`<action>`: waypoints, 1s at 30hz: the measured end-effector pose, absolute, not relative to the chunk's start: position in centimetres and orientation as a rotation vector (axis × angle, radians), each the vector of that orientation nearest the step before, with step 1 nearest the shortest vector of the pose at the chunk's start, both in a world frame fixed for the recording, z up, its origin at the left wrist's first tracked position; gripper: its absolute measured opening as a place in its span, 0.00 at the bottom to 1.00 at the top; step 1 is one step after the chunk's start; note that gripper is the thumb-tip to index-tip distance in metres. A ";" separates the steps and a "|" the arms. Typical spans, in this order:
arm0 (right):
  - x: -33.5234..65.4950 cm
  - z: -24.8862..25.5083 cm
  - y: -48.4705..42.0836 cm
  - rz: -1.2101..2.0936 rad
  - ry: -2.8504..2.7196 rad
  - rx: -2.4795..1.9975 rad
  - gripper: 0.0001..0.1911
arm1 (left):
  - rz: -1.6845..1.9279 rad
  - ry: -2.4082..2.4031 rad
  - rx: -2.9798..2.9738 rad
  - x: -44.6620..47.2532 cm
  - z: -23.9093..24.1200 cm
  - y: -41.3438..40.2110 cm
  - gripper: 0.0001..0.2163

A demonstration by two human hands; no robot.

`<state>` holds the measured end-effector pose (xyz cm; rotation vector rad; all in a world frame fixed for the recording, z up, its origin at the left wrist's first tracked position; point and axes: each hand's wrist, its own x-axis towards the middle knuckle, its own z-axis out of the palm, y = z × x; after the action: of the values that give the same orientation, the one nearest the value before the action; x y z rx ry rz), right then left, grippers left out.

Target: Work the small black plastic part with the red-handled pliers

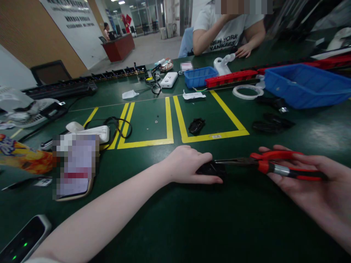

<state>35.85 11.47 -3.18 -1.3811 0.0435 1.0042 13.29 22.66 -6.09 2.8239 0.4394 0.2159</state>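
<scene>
Desk (170, 226): dark green top, marked with yellow tape lines (169, 120) forming rectangular bays. On it: small black part (196, 126) inside the right bay; two loose washers (156, 121) in the middle bay; white tape ring (248, 91); large blue bin (307, 84); small blue basket (199, 76); red strip (231, 78); white power bank (169, 79); white charger with black cable (97, 132); paper scraps (193, 95); row of black trays (82, 83) along the far edge; black parts (271, 124) at right.

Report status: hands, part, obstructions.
Left hand pins black part to table. Right hand grips red pliers, nose at the part. Nothing between them.
</scene>
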 end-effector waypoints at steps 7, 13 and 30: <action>34.9 -3.0 11.7 1.016 0.046 -1.427 0.18 | 0.189 0.444 2.828 13.3 -6.1 22.7 0.24; 34.9 -3.2 11.3 1.048 0.028 -1.439 0.19 | 0.165 0.435 2.822 13.3 -6.0 22.8 0.24; 35.3 -3.9 11.2 1.069 -0.024 -1.395 0.21 | 0.136 0.461 2.805 13.2 -5.8 22.7 0.23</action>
<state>35.28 11.22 -3.93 -1.3952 -0.0236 1.0686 13.16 22.69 -5.78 2.8047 0.4612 0.1356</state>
